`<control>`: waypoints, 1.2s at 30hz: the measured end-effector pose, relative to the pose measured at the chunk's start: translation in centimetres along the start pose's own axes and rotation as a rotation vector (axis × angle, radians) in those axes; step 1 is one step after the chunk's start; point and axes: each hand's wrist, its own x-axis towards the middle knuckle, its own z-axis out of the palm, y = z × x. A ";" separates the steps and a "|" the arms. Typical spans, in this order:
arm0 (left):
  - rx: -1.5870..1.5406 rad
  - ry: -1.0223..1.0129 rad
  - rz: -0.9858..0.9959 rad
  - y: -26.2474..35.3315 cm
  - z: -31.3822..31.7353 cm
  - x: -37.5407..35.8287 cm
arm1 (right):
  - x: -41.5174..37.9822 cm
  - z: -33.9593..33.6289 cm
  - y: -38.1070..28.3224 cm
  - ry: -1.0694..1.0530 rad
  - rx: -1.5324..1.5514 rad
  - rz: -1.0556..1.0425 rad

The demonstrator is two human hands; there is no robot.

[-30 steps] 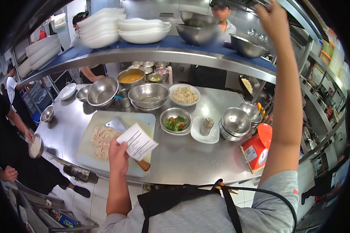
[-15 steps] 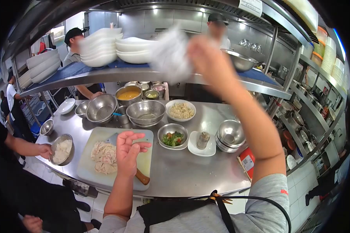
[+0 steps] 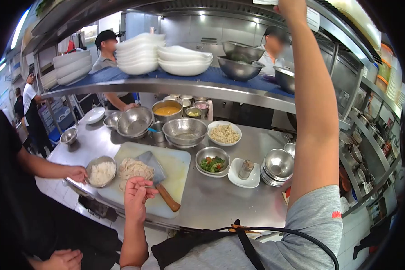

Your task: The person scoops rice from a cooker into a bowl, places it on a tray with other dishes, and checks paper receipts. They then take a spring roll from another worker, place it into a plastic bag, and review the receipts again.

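Note:
My left hand (image 3: 138, 192) hovers over the near part of the cutting board (image 3: 180, 166), its fingers loosely curled and nothing visible between them. Just behind it lie pale shredded food (image 3: 132, 168) and a cleaver (image 3: 167, 197) with a wooden handle. My right hand (image 3: 293, 8) is raised high at the top edge of the view, near white paper (image 3: 264, 2); the fingertips are cut off, so its grip is unclear. To the right of the board are a bowl of chopped vegetables (image 3: 211, 164) and a square dish (image 3: 237, 180) holding a shaker (image 3: 246, 169).
A co-worker's hand (image 3: 78, 173) at the left holds a bowl of white food (image 3: 102, 173). Metal bowls (image 3: 185, 131) line the counter's back. An overhead shelf (image 3: 184, 85) carries white plates (image 3: 139, 58) and dark bowls (image 3: 240, 67). Two people stand behind it.
My right hand has risen to the top edge, and the blurred white thing beside it has left the middle. Dark bowls now show on the shelf. The co-worker's bowl is nearer the board.

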 end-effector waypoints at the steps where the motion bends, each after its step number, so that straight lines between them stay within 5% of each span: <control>1: 0.032 0.014 -0.006 0.0 0.2 -0.5 | 0.3 -0.1 0.1 0.019 -0.033 -0.022; 5: 0.107 0.050 -0.059 -0.8 1.6 -3.0 | -3.7 -1.3 0.1 0.140 -0.139 -0.225; 7: 0.133 0.027 -0.144 -1.7 1.8 -4.9 | -9.2 -2.3 -0.2 0.005 0.014 -0.257; 9: 0.216 0.059 -0.271 -2.7 3.0 -7.2 | -16.1 -1.9 0.7 -0.226 0.322 -0.201; 14: 0.249 0.054 -0.469 -5.5 4.3 -13.9 | -30.9 -0.5 6.5 -1.247 0.626 -0.076; 23: 0.313 -0.180 -0.620 -4.1 6.8 -21.9 | -48.7 2.2 6.8 -2.138 1.008 0.145; 31: 0.545 -0.017 -0.445 1.2 1.3 -29.1 | -56.3 0.2 -1.1 -2.463 1.021 0.282; 36: 0.682 0.190 -0.411 9.0 -2.8 -38.2 | -64.6 -1.1 -12.6 -2.604 1.016 0.024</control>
